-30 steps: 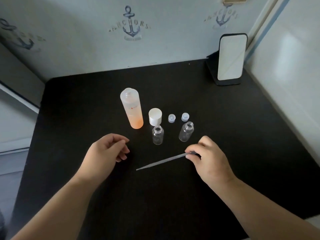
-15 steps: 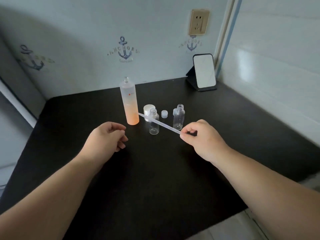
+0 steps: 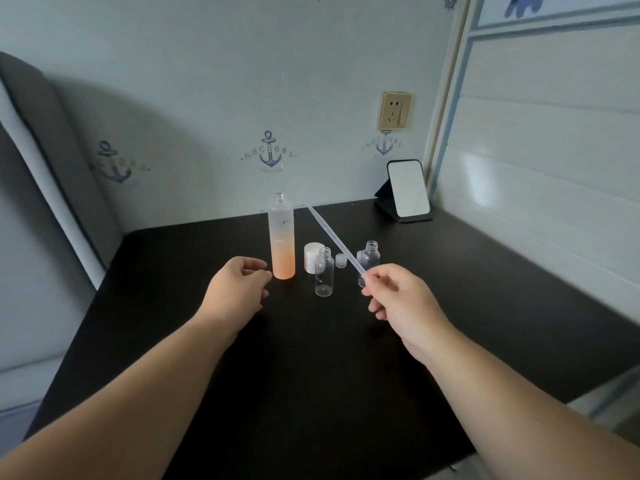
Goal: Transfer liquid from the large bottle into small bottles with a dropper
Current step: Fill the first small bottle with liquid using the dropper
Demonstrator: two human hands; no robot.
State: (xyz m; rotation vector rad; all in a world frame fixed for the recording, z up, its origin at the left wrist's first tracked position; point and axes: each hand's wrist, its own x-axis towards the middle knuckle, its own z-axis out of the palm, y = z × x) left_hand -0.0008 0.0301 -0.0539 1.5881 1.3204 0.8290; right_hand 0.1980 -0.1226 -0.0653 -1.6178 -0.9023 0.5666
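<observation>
"ANCHORS" was printed on the wallpaper behind the bench. The dropper, pinched at its near end by the right hand, slanted up and back-left, its tip raised higher than half a second earlier, near the neck of the uncapped large bottle toward the bench's rear edge. The left hand hung loosely curled, holding nothing, just beside that bottle. Two small bottles stood open.

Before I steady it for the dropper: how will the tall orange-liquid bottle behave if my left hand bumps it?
The large bottle is tall and narrow, so it may tip. Liquid fills only its lower part, which probably steadies it. Its neck is uncapped, so tipping could spill. The left hand is close beside it.
</observation>
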